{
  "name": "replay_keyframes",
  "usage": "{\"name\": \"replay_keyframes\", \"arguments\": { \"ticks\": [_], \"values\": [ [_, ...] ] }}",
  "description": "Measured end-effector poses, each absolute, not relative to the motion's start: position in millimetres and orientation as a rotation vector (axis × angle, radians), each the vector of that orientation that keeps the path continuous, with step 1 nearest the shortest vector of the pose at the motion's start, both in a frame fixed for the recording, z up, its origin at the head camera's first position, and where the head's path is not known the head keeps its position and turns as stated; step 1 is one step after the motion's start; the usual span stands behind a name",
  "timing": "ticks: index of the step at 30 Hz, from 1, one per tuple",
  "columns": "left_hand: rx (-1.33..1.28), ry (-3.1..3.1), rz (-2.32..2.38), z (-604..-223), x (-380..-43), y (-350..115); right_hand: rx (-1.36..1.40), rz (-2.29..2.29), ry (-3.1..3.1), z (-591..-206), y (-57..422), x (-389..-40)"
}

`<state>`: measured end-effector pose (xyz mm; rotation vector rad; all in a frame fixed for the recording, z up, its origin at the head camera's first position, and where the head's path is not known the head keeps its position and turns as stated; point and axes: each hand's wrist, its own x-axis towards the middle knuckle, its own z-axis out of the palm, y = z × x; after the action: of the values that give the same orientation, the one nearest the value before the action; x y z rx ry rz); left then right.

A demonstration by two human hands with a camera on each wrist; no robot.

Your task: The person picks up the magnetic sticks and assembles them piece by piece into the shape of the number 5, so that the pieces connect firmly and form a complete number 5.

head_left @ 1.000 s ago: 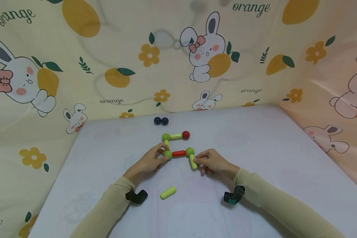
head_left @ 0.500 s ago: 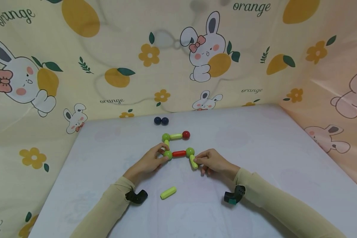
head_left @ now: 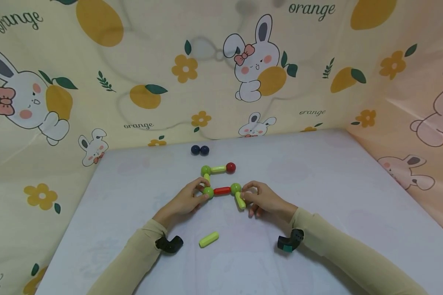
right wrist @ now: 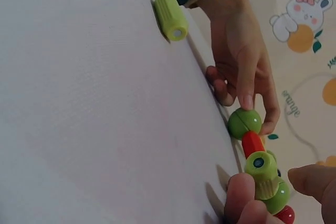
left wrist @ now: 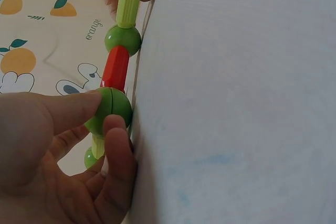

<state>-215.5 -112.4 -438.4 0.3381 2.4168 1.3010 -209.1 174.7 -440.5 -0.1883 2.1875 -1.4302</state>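
My left hand (head_left: 186, 197) pinches a green ball (left wrist: 109, 109) at one corner of a chain of balls and rods. From that ball a red rod (head_left: 222, 190) runs to another green ball (head_left: 236, 188). A yellow-green rod (head_left: 240, 200) extends from this second ball toward the near side, with a round disc in its end. Beside this rod is my right hand (head_left: 267, 200), one finger raised apart from it and other fingertips close against its side. Behind the left hand, the chain continues through a third green ball (head_left: 206, 170) and a yellow-green rod (head_left: 218, 169) to a red ball (head_left: 230, 167).
A loose yellow-green rod (head_left: 208, 239) lies on the white table (head_left: 243, 262) between the forearms. Two dark blue balls (head_left: 200, 150) sit side by side toward the back. A printed cloth (head_left: 151, 53) hangs behind the table and along its right side.
A finger of my right hand has lifted away from the yellow-green rod, whose near end has shifted slightly right. My left hand stays at its green ball.
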Motion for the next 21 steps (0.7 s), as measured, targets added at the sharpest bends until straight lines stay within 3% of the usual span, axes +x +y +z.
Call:
{"name": "replay_keyframes", "arguments": {
  "ticks": [21],
  "values": [
    [0.324, 2.421, 1.302, -439.2, -215.2, -111.8, -0.329, -1.312, 2.105, -439.1, 178.0, -246.4]
  ]
}}
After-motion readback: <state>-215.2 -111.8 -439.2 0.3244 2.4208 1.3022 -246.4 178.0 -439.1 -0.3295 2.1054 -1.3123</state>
